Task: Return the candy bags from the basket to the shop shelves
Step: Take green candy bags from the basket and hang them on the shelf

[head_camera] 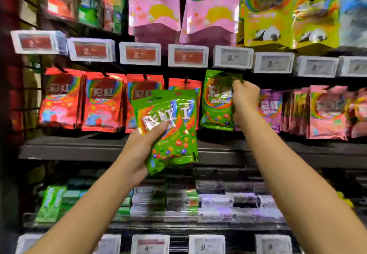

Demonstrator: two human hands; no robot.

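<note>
My left hand [143, 146] grips a small stack of green candy bags [174, 126] in front of the middle shelf, thumb across the front bag. My right hand [245, 96] pinches the top right corner of another green candy bag [216, 102], held upright at the hanging row between the red bags [103, 104] and the purple bags [270, 108]. Whether that bag hangs on a peg I cannot tell. No basket is in view.
Pink bags [210, 11] and yellow bags [268, 15] hang on the top row above a strip of price tags [186, 56]. Pink bags [325, 112] fill the right of the middle row. A dark shelf ledge [79, 148] runs below, with small packs [178, 200] under it.
</note>
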